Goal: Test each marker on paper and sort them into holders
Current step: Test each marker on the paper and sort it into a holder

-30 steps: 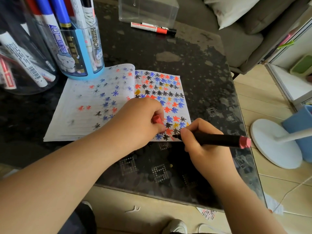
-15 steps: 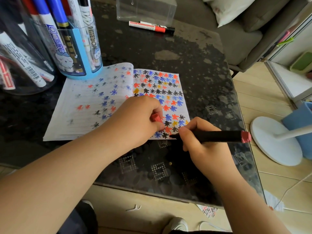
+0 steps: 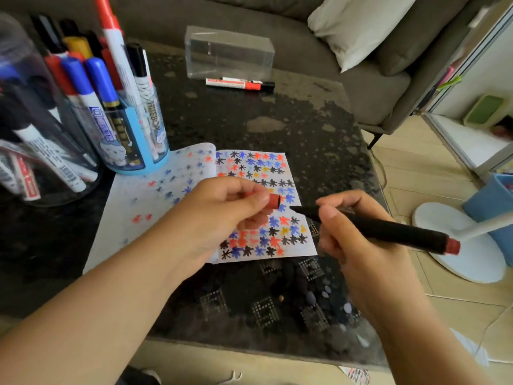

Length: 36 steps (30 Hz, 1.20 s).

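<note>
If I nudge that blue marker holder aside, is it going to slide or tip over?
Probably tippy: the blue marker holder is tall and narrow, crowded with markers sticking well above its rim, so it looks top-heavy. The glossy dark table should let it slide if pushed low near the base. Pushed high, it would more likely lean towards the paper beside it.

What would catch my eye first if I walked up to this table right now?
Probably the paper at the table's middle, crowded with red, blue, black and yellow star scribbles. Just above it the right hand holds a black marker, tip pointed at the red cap pinched in the left hand. At far left, the blue holder and clear jar bristle with markers.
</note>
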Available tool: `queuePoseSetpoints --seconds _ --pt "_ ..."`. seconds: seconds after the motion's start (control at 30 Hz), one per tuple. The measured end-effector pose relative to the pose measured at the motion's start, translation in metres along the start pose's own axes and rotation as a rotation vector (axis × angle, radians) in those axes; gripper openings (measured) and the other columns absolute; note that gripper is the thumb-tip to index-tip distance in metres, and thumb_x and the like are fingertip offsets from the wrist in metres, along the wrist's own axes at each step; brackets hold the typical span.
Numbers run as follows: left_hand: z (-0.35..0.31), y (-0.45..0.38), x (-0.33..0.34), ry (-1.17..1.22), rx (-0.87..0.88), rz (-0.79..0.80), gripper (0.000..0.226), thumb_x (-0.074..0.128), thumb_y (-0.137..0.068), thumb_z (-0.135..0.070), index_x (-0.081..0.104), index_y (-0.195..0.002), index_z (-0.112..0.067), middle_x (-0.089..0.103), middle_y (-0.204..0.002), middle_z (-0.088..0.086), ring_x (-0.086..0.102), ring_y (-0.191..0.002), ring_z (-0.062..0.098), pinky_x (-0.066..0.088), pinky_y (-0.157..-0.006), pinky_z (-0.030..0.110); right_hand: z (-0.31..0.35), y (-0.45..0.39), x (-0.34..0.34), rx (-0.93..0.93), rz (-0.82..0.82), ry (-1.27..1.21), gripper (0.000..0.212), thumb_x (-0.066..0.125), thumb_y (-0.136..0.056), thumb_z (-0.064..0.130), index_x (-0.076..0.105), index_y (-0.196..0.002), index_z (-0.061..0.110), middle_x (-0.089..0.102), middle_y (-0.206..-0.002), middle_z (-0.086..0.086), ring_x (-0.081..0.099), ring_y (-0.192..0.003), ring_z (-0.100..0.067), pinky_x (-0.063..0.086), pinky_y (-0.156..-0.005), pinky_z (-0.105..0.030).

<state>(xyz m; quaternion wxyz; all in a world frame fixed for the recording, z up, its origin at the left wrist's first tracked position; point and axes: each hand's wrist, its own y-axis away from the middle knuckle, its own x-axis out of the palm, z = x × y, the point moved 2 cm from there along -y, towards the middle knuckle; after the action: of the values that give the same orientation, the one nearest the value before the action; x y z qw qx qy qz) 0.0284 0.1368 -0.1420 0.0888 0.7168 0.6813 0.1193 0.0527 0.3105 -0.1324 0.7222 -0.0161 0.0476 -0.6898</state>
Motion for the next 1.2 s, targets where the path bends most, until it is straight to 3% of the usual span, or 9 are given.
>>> queuePoseSetpoints --seconds 0.17,0.47,0.6,0.7,0.77,0.87,1.0,1.1,1.2 --pt "-0.009 0.013 0.003 0.224 -0.049 0.122 0.020 0.061 -0.070 -0.016 0.070 -0.087 -0.010 0.072 -0.073 0.004 0.067 -0.066 0.010 0.054 -0.060 0.019 0.012 0.000 0.004 -0.027 -0.047 -0.128 0.021 0.051 -0.080 0.025 0.066 -0.068 0.018 0.050 -0.049 -0.001 0.044 -0.050 -0.013 0.033 -0.049 -0.023" --pt "-0.014 0.028 0.009 0.172 0.032 0.238 0.023 0.061 -0.067 -0.017 0.068 -0.086 -0.006 0.070 -0.069 0.005 0.065 -0.061 0.010 0.054 -0.060 0.019 0.017 0.003 0.012 -0.016 -0.041 -0.131 0.022 0.054 -0.080 0.026 0.049 -0.059 0.025 0.049 -0.046 -0.001 0.046 -0.044 -0.013 0.033 -0.046 -0.021" --pt "-0.019 0.037 0.009 -0.060 0.057 0.318 0.023 0.056 -0.078 -0.025 0.068 -0.086 -0.007 0.069 -0.068 0.006 0.063 -0.061 0.012 0.052 -0.060 0.019 0.021 0.003 0.010 -0.050 -0.058 -0.052 0.028 0.060 -0.080 0.030 0.049 -0.056 0.022 0.045 -0.045 0.000 0.037 -0.045 -0.017 0.027 -0.047 -0.028" --pt "-0.019 0.043 0.010 -0.292 0.080 0.367 0.025 0.049 -0.091 -0.028 0.068 -0.077 -0.020 0.066 -0.066 0.001 0.057 -0.060 0.010 0.049 -0.064 0.020 0.021 0.002 0.011 -0.042 -0.094 -0.085 0.032 0.062 -0.078 0.029 0.047 -0.058 0.008 0.040 -0.056 -0.009 0.031 -0.044 -0.014 0.023 -0.045 -0.027" --pt "-0.017 0.047 0.012 -0.335 0.129 0.366 0.034 0.046 -0.093 -0.031 0.066 -0.065 -0.028 0.062 -0.062 -0.003 0.052 -0.057 0.009 0.045 -0.066 0.024 0.019 0.004 0.015 -0.027 -0.122 -0.153 0.034 0.058 -0.079 0.024 0.039 -0.062 0.000 0.030 -0.053 -0.007 0.027 -0.043 -0.014 0.022 -0.044 -0.027" --pt "-0.016 0.052 0.016 -0.266 0.179 0.336 0.041 0.048 -0.092 -0.028 0.064 -0.055 -0.030 0.054 -0.053 -0.006 0.045 -0.053 0.009 0.039 -0.064 0.026 0.016 0.007 0.026 0.002 -0.167 -0.299 0.031 0.053 -0.079 0.019 0.032 -0.058 0.012 0.020 -0.058 -0.006 0.020 -0.051 -0.028 0.022 -0.050 -0.034" --pt "-0.012 0.050 0.014 -0.259 0.217 0.277 0.041 0.050 -0.092 -0.026 0.063 -0.054 -0.026 0.053 -0.053 -0.001 0.045 -0.053 0.011 0.039 -0.062 0.029 0.012 0.006 0.033 0.024 -0.173 -0.345 0.027 0.053 -0.079 0.018 0.039 -0.056 0.021 0.029 -0.056 -0.002 0.027 -0.053 -0.021 0.030 -0.050 -0.034" --pt "-0.010 0.045 0.009 -0.366 0.242 0.215 0.034 0.051 -0.089 -0.035 0.063 -0.060 -0.024 0.059 -0.058 0.003 0.050 -0.055 0.012 0.043 -0.065 0.036 0.002 0.001 0.038 0.102 -0.142 -0.363 0.027 0.060 -0.082 0.023 0.042 -0.064 0.013 0.031 -0.059 -0.010 0.029 -0.053 -0.034 0.035 -0.056 -0.046" --pt "-0.012 0.039 0.001 -0.352 0.242 0.074 0.020 0.057 -0.087 -0.033 0.068 -0.071 -0.027 0.065 -0.061 -0.005 0.056 -0.055 0.004 0.049 -0.066 0.032 -0.002 -0.001 0.041 0.212 -0.113 -0.293 0.037 0.062 -0.085 0.036 0.053 -0.056 0.014 0.044 -0.049 -0.007 0.037 -0.047 -0.019 0.035 -0.054 -0.034"
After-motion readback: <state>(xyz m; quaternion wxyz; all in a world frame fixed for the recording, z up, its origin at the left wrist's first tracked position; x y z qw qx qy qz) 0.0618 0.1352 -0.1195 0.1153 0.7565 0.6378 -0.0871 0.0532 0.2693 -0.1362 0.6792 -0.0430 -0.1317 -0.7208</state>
